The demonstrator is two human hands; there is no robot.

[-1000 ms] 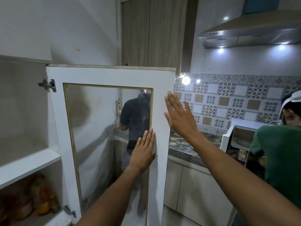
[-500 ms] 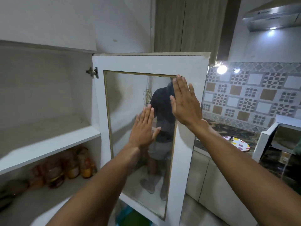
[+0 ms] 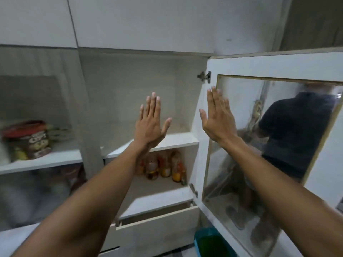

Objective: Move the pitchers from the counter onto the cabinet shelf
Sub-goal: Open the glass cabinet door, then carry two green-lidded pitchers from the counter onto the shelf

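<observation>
No pitcher and no counter show in the head view. The white cabinet stands open in front of me, and its upper shelf [image 3: 174, 142] is a bare white board. My left hand [image 3: 151, 123] is raised flat in front of that shelf, fingers straight and holding nothing. My right hand [image 3: 217, 117] is raised flat too, beside the hinge edge of the open glass door [image 3: 259, 145], and it holds nothing. Whether either hand touches the cabinet I cannot tell.
Several jars [image 3: 163, 166] stand on the lower shelf. A snack bag [image 3: 31, 140] lies on the left compartment's shelf. A drawer [image 3: 157, 217] below sticks out partly open. A teal bin [image 3: 209, 242] sits on the floor. The glass reflects a person.
My view has swung left from the door to the cabinet's inside. Both hands have come off the door's glass panel and now hover in front of the open compartment.
</observation>
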